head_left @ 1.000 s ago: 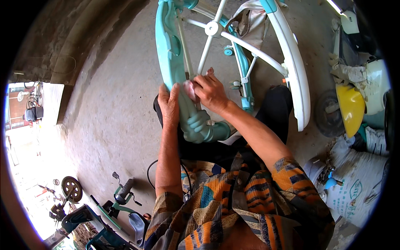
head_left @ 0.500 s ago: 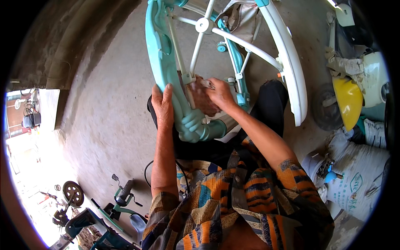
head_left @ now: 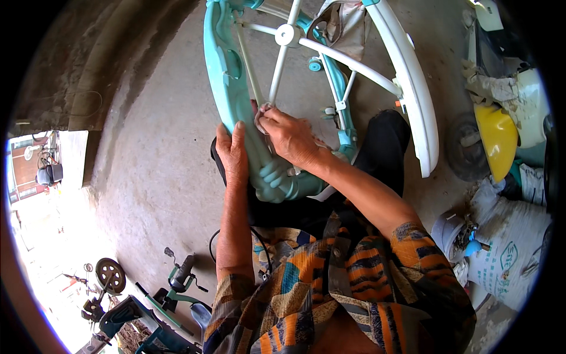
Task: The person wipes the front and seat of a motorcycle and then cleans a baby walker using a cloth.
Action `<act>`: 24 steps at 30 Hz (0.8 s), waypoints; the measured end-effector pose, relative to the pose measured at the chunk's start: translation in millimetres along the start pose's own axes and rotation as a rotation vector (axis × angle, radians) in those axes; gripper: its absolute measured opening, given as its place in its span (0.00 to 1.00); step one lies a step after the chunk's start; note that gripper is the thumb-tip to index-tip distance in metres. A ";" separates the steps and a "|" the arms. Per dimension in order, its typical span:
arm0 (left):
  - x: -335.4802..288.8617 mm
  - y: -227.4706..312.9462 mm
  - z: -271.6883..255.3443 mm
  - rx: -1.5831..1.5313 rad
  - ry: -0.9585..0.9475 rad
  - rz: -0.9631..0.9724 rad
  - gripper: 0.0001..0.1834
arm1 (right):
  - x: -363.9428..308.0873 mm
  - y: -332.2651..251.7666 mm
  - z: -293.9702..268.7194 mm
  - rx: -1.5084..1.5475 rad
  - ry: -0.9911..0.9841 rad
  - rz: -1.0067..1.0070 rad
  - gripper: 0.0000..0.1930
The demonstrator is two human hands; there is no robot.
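Observation:
A wheeled frame, turquoise and white and like a baby walker, rests across my lap with its white crossed tubes uppermost. My left hand grips the frame's turquoise left rail, thumb on top. In my right hand is a crumpled brownish-red cloth. The fingers press this rag against the lower end of a white tube, close to the rail. Most of the cloth is hidden beneath the hand. Past the tubes, a small turquoise wheel shows on the frame's far side.
Concrete floor surrounds me. Yellow and white plastic panels, a white sack and a bucket stand on the right. A green pedalled machine and a wheel lie at lower left. A beige fabric bag is beyond the frame.
My right hand has moved left with the cloth, from the middle of the frame's lower end to the foot of the white tube. The left hand keeps its place on the rail.

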State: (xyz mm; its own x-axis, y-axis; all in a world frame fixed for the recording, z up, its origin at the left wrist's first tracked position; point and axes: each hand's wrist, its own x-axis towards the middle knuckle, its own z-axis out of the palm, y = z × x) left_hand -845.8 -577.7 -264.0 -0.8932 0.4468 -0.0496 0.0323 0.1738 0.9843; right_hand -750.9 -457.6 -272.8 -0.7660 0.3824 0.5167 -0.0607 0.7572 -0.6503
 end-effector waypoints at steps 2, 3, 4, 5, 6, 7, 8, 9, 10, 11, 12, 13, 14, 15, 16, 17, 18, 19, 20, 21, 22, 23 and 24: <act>2.6 -3.8 -2.8 0.047 -0.001 0.008 0.16 | 0.3 3.5 1.7 0.014 -0.038 -0.025 0.12; 2.7 -5.9 -3.7 0.068 0.001 0.011 0.15 | -3.2 6.5 -0.8 0.026 -0.110 -0.038 0.12; 1.6 -6.8 -4.3 0.056 0.009 0.008 0.15 | -7.0 9.4 -4.8 0.038 -0.182 -0.051 0.12; 0.7 -6.1 -4.0 0.042 0.015 0.007 0.15 | -10.0 11.9 -9.3 0.047 -0.254 -0.064 0.12; 0.1 -5.9 -3.9 0.028 0.022 0.005 0.16 | -16.7 12.6 -11.3 0.068 -0.206 -0.098 0.11; 0.1 -8.5 -4.2 0.037 0.016 0.007 0.16 | -27.6 16.9 -10.4 0.118 -0.218 -0.056 0.11; 0.8 -11.2 -5.0 0.049 0.011 0.012 0.16 | -39.7 23.2 -8.1 0.169 -0.227 -0.016 0.12; 1.2 -12.6 -6.0 0.061 0.005 0.014 0.16 | -48.1 24.6 -10.0 0.222 -0.237 0.027 0.12; 1.5 -11.8 -6.0 0.054 0.004 0.014 0.16 | -56.9 25.6 -13.8 0.265 -0.280 0.104 0.12; 0.8 -10.1 -5.2 0.047 0.005 0.014 0.17 | -61.0 25.9 -19.1 0.222 -0.334 0.143 0.12; 0.2 -9.4 -4.7 0.039 0.005 0.015 0.17 | -63.6 25.9 -25.0 0.178 -0.388 0.183 0.13; -0.3 -11.0 -5.2 0.038 0.016 0.004 0.17 | -65.7 26.7 -29.1 0.133 -0.442 0.223 0.13; 0.4 -12.5 -5.1 0.039 0.020 -0.005 0.18 | -61.0 27.6 -25.9 0.184 -0.333 0.236 0.13; 1.2 -13.4 -4.9 0.040 0.024 -0.013 0.18 | -56.7 28.8 -26.2 0.216 -0.285 0.249 0.14; 2.3 -13.3 -4.6 0.017 0.016 -0.009 0.18 | -51.2 29.0 -24.6 0.248 -0.237 0.262 0.14; 1.3 -14.4 -6.2 -0.004 0.012 -0.011 0.17 | -35.6 17.1 -27.8 0.285 -0.194 0.276 0.14; 2.5 -14.3 -6.1 -0.028 0.003 -0.004 0.17 | -19.7 7.8 -29.8 0.232 -0.165 0.176 0.15; 2.5 -15.4 -6.5 -0.018 0.002 0.005 0.16 | -15.0 9.3 -17.9 0.202 -0.131 0.125 0.15; 3.2 -15.3 -7.6 -0.005 0.001 0.015 0.16 | -8.3 9.6 -6.4 0.175 -0.096 0.074 0.15; 3.9 -15.1 -8.5 0.007 0.002 0.025 0.16 | -5.2 10.0 -1.0 0.148 -0.061 0.023 0.15; 4.6 -14.7 -8.4 0.010 0.003 0.025 0.16 | -8.5 8.9 -0.4 0.079 -0.113 0.054 0.14; 5.2 -15.6 -7.7 0.013 0.006 0.025 0.16 | -13.5 15.9 6.7 0.101 -0.107 0.048 0.14; 5.7 -16.1 -6.8 0.012 0.008 0.023 0.16 | -19.1 22.7 12.6 0.120 -0.104 0.043 0.14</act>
State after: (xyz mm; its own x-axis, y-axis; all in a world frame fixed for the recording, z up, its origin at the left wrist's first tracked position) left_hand -854.4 -583.9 -279.0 -0.8957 0.4439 -0.0251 0.0586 0.1740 0.9830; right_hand -745.7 -454.4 -304.4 -0.8312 0.3520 0.4304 -0.0974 0.6700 -0.7359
